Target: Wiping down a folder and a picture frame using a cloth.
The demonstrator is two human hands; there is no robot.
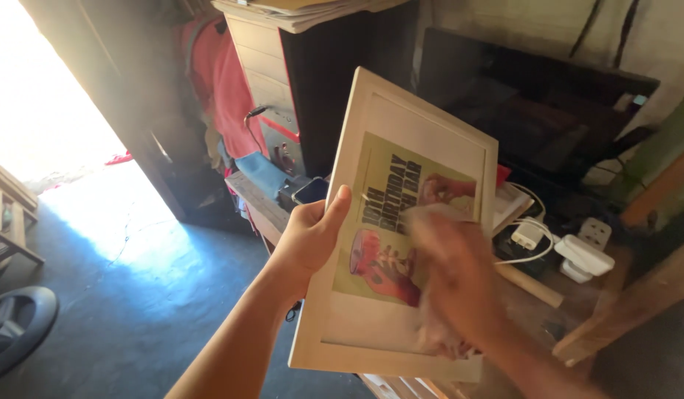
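Observation:
My left hand (310, 233) grips the left edge of a pale wooden picture frame (371, 118), thumb on its front. The frame is held upright and tilted, and shows a yellowish printed picture with red figures (382, 244). My right hand (460, 277) is blurred in front of the glass at the lower right, closed on a crumpled pale cloth (438, 336) pressed against the frame.
Under the frame is a cluttered wooden bench (257, 199) with a phone (310, 190), white chargers and cables (578, 255) and a wooden stick (530, 284). A dark screen (534, 103) leans behind. A cabinet (264, 66), red cloth (223, 81), bright doorway (46, 96) and tyre (16, 325) lie left.

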